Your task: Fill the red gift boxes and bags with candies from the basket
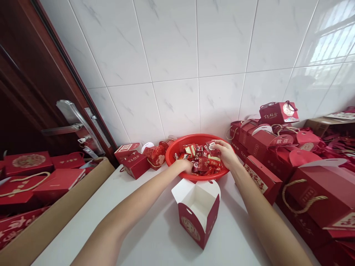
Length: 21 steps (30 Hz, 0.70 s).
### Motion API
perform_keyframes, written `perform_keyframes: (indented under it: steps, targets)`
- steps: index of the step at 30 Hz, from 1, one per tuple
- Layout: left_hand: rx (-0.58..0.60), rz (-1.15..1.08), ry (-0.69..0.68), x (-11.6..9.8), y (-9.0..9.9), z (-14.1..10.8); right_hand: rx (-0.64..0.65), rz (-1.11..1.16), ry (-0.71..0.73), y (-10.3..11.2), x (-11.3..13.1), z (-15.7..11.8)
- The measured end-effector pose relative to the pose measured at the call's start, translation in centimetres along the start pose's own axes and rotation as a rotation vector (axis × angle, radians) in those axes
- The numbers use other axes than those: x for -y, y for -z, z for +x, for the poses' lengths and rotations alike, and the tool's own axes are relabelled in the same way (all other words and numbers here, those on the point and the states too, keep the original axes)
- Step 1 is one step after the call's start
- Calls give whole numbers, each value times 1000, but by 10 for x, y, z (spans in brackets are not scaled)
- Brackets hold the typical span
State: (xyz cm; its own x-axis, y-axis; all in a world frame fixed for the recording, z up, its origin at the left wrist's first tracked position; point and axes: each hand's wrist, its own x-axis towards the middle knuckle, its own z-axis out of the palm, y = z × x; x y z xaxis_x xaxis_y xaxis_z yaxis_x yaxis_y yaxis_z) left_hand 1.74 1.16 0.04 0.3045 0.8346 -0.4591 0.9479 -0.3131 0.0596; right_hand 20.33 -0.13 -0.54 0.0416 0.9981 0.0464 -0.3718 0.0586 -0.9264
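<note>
Wrapped sweets, mostly red with a few pale ones, fill a red plastic basket (199, 178) by the tiled wall. My left hand (186, 166) reaches over the basket's left rim, its fingers hidden among the sweets. At the basket's right side, my right hand (224, 150) has its fingers pinched on a red wrapped sweet (211, 145) with a white patch. Between my forearms stands a dark red gift box (198, 218), its top flaps up and its white inside showing no contents.
Closed red gift boxes (263, 147) are piled along the right, several more (135, 165) stand left of the basket. A cardboard carton (63, 207) of red boxes lies at the left, beside a door handle (74, 125). White table (149, 236) underneath.
</note>
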Motion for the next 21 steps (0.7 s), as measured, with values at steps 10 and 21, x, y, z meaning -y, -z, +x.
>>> perform_keyframes:
  steps: [10, 21]
  targets:
    - [14, -145, -104, 11, -3, 0, 11, -43, 14, 1, -2, 2]
    - [-350, -1028, -472, 18, 0, -3, 25, -46, 29, 1, -3, 1]
